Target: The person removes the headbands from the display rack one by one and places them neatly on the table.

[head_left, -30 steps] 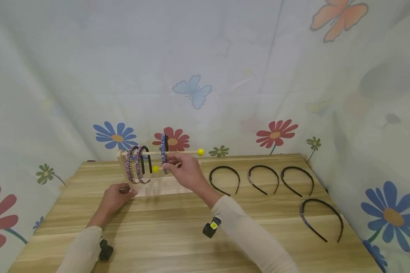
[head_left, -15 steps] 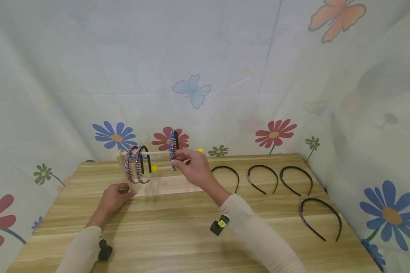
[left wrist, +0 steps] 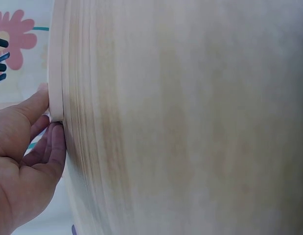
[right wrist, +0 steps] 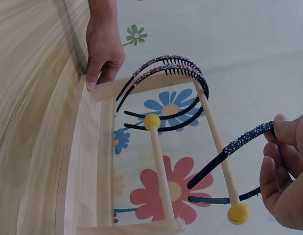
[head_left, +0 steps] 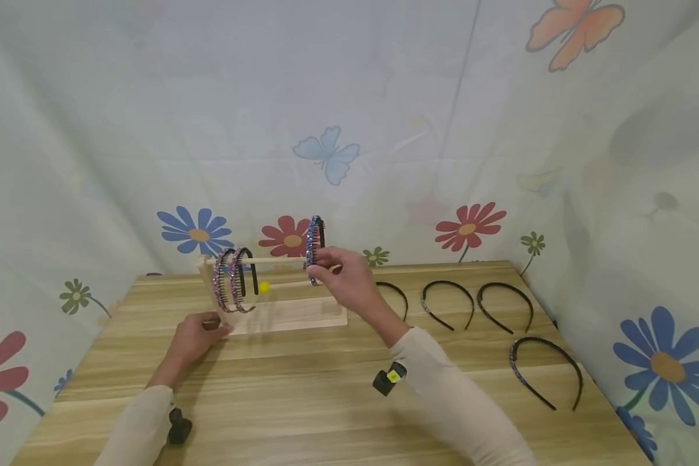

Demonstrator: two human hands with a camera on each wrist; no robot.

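Note:
My left hand [head_left: 193,340] grips the near left corner of a light wooden headband stand [head_left: 317,315], thumb on one side and fingers at the end, as the left wrist view shows. My right hand [head_left: 354,281] pinches a blue beaded headband [head_left: 311,241] between thumb and fingers. In the right wrist view its two arms pass either side of the upper rod [right wrist: 217,137], close to the yellow ball [right wrist: 238,214] at the rod's tip. Two pink beaded headbands [right wrist: 161,68] hang on that rod near the upright.
A lower rod [right wrist: 163,176] ends in a second yellow ball [right wrist: 152,122]. Several headbands lie on the table to the right, one [head_left: 514,364] nearer the front; another [head_left: 406,301] is partly hidden by the right arm. A flower-patterned cloth [head_left: 384,129] rises behind the table.
My right hand has moved right along the upper rod with the blue headband, from mid-rod to the balled tip, rising slightly. My left hand stays on the stand; the pink headbands have not moved.

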